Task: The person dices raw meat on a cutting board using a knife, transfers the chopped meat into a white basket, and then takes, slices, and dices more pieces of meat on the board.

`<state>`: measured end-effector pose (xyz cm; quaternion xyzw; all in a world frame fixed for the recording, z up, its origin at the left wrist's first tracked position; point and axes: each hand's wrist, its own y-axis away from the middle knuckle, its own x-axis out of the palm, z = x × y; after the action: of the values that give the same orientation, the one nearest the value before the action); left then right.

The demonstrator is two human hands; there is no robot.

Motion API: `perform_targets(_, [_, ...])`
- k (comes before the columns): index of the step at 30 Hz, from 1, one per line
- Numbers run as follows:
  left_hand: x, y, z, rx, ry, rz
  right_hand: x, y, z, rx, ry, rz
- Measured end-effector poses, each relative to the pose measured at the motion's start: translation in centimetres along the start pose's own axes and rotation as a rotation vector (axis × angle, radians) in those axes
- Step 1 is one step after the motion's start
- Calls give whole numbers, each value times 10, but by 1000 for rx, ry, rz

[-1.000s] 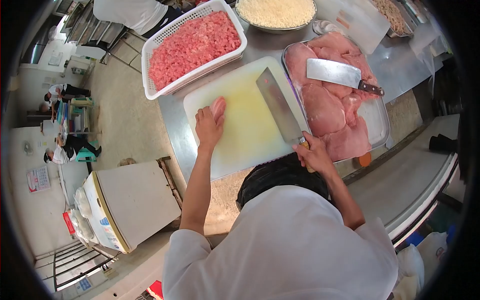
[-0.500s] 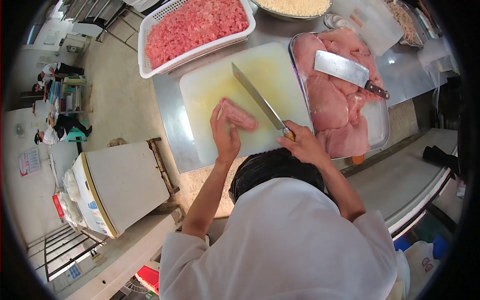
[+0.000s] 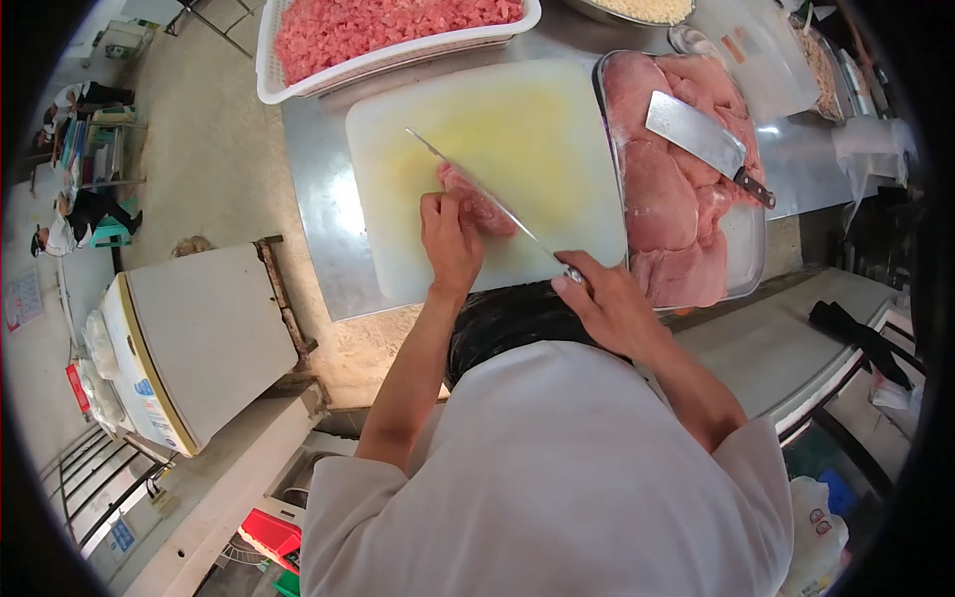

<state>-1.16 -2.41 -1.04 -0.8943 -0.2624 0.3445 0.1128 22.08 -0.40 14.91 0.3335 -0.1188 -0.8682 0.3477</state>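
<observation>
A long strip of raw pink meat [image 3: 489, 214] lies on the white cutting board [image 3: 557, 109], which is stained yellow in its middle. The fingers of my left hand [image 3: 453, 244] are curled over the strip's left side, pressing it to the board. In my right hand [image 3: 612, 303] is the handle of a long knife [image 3: 530, 231], gripped near the board's front right corner. The knife's blade runs along the meat's upper right edge, its tip pointing to the upper left. Whether the edge has entered the meat I cannot tell.
Right of the board, a metal tray [image 3: 746, 269] holds large meat slabs, with a cleaver [image 3: 696, 132] on top. A white basket [image 3: 398, 70] of diced meat and a bowl [image 3: 607, 14] of pale bits stand behind. Two people are far left.
The knife has come left and turned edge-down from beside the meat to over it. My left fingers have curled in more tightly on the strip. The whole view has shifted slightly.
</observation>
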Motion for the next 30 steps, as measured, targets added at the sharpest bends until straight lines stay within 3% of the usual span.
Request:
perform_targets(10, [-5, -8, -12, -98, 71, 50, 10, -3, 11, -37, 155, 24])
perform_targets(17, [1, -3, 4, -45, 81, 49, 44, -81, 13, -225, 108, -64])
perform_targets(19, [-1, -2, 5, -72, 74, 78, 49, -96, 15, -153, 180, -23])
perform_targets(23, [-2, -5, -3, -56, 105, 46, 43, -76, 15, -162, 211, -51])
perform_targets(26, [-1, -5, -4, -46, 114, 38, 20, -26, 16, -36, 175, 46])
perform_targets(30, [-3, 2, 0, -18, 86, 59, 48, -59, -15, -172, 198, -28])
